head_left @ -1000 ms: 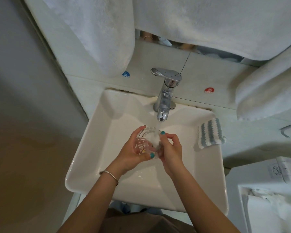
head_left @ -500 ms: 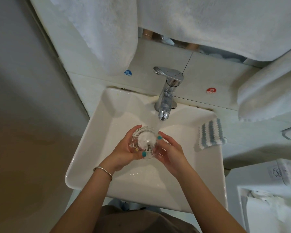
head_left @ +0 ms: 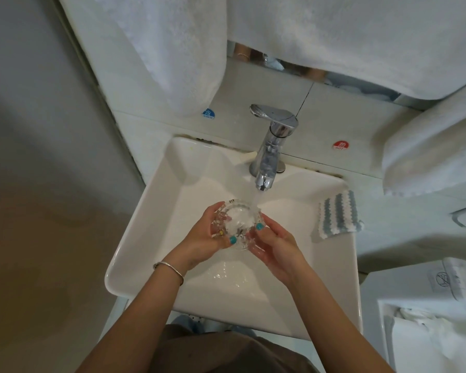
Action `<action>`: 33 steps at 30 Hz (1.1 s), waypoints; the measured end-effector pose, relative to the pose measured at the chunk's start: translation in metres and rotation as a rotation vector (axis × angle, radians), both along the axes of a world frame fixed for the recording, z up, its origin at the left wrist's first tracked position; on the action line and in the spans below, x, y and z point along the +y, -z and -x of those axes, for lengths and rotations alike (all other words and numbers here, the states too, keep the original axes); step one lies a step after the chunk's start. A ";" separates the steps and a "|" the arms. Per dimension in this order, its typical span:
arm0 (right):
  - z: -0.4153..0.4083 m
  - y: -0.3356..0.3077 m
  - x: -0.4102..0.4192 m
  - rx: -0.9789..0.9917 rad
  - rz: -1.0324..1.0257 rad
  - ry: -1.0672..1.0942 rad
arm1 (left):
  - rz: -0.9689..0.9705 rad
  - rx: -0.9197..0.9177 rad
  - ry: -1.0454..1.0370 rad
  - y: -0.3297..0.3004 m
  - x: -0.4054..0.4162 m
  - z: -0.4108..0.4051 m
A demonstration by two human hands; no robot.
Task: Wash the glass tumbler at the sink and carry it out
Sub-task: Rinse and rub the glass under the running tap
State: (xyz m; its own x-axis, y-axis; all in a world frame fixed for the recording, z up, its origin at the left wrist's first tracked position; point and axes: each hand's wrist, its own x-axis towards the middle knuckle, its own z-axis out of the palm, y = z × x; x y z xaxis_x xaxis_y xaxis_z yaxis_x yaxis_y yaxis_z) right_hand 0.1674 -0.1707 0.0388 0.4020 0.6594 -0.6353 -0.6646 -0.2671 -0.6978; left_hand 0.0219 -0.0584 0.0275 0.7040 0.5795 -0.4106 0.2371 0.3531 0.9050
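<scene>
Under the faucet (head_left: 273, 142), glass tumbler (head_left: 236, 223) tilted further, left hand (head_left: 205, 235) gripping it, right hand (head_left: 273, 247) now cupping.

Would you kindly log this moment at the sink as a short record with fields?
tumbler: glass tumbler held over the basin, mouth up, foaming water inside
left hand: left hand grips its side
right hand: right hand cups the other side
tap: faucet running into the tumbler
basin: white sink
rim: striped cloth at right

blue-and-white striped cloth (head_left: 337, 215)
</scene>
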 end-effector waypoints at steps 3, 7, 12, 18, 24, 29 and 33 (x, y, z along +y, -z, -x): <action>0.002 -0.001 0.002 0.010 0.009 0.017 | -0.001 -0.029 -0.024 0.001 0.000 0.001; 0.007 -0.002 0.008 0.016 0.078 0.051 | -0.020 -0.034 -0.006 0.000 0.003 0.003; 0.007 0.003 0.006 -0.115 0.164 -0.043 | -0.043 -0.024 0.099 -0.002 0.002 -0.001; -0.005 0.002 -0.002 0.196 -0.101 0.070 | 0.036 -0.033 0.005 0.003 -0.015 -0.020; -0.004 0.001 -0.001 0.221 -0.129 0.174 | 0.269 -0.158 -0.192 0.001 -0.026 -0.029; -0.004 0.002 -0.002 0.241 -0.154 0.228 | 0.392 -0.223 -0.284 0.000 -0.034 -0.037; -0.003 0.003 -0.002 0.230 -0.151 0.231 | 0.329 -0.210 -0.361 -0.002 -0.044 -0.044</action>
